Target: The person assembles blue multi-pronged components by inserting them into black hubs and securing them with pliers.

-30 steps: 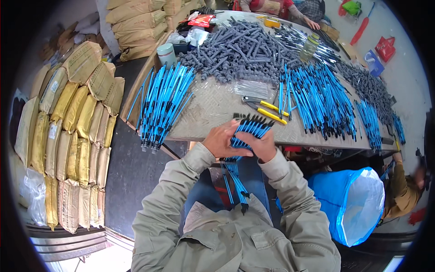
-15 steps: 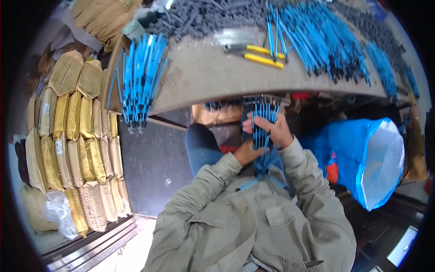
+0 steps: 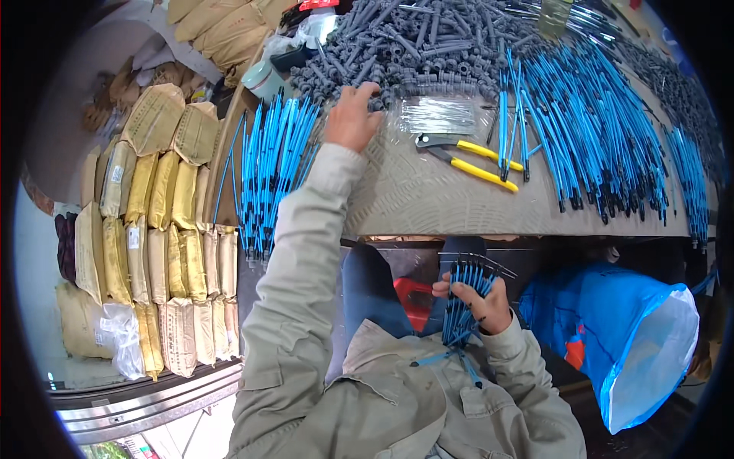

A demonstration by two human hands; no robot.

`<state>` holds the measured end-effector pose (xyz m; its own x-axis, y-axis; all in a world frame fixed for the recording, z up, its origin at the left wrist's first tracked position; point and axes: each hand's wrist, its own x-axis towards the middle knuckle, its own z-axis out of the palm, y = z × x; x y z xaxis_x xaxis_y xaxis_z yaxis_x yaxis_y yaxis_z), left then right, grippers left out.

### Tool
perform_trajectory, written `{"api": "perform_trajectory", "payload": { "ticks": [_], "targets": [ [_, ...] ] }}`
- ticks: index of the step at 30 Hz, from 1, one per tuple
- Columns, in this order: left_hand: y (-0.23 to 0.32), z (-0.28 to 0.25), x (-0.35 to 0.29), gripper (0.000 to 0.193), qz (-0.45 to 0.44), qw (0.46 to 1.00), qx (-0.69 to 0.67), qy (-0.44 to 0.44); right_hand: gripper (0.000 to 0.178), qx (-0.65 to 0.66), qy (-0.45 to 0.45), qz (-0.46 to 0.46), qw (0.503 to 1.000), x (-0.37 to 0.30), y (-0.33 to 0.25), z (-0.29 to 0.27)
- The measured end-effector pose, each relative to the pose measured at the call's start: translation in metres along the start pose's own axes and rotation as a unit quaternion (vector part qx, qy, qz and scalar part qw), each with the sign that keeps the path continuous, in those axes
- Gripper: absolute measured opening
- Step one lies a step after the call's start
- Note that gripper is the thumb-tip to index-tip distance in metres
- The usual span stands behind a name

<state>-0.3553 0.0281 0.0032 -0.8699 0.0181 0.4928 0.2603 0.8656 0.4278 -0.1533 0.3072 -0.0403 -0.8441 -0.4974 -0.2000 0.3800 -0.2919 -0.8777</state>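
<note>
My right hand (image 3: pixel 493 307) grips a fanned bundle of thin blue rods (image 3: pixel 461 312) over my lap. Dark tips and thin metal ends stick out at the bundle's top. On the table, my left hand (image 3: pixel 353 118) reaches out to the near edge of a heap of grey plastic parts (image 3: pixel 413 38), its thumb and forefinger apart. Nothing shows between those fingers; the other fingertips are partly hidden. Just right of this hand lies a clear pack of thin metal pins (image 3: pixel 437 115). Pliers with yellow handles (image 3: pixel 489 164) rest nearer to me.
More blue rods (image 3: pixel 279 164) overhang the table's left edge; a large pile of blue rods (image 3: pixel 596 130) covers the right side. A blue bag (image 3: pixel 589 321) stands open at my right. Wrapped packages (image 3: pixel 149 222) are stacked at left. A pale cup (image 3: pixel 262 79) stands by the grey heap.
My left hand has left the rod bundle and moved up and forward to the grey parts. My right hand keeps the bundle, now lower in view. The view has shifted toward the table.
</note>
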Motion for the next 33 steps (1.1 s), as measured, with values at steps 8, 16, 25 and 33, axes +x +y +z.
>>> {"api": "perform_trajectory", "payload": {
  "ticks": [8, 16, 25, 33],
  "targets": [
    [-0.015, -0.01, 0.007, 0.03, -0.052, 0.995, 0.07, -0.049, 0.025, 0.037, 0.027, 0.002, 0.999, -0.007, -0.007, 0.001],
    [0.086, -0.051, -0.16, 0.026, -0.232, 0.741, -0.617, -0.13, 0.023, -0.068, -0.082, -0.039, 0.994, -0.012, -0.007, 0.006],
    [0.112, -0.041, -0.202, 0.043, -0.283, 0.583, -0.748, -0.145, 0.027, -0.041, -0.112, -0.041, 0.992, -0.012, -0.007, 0.019],
    [0.122, -0.04, -0.201, 0.045, -0.317, 0.56, -0.759, -0.098, 0.036, -0.032, -0.105, -0.056, 0.992, -0.006, -0.001, 0.014]
  ]
}}
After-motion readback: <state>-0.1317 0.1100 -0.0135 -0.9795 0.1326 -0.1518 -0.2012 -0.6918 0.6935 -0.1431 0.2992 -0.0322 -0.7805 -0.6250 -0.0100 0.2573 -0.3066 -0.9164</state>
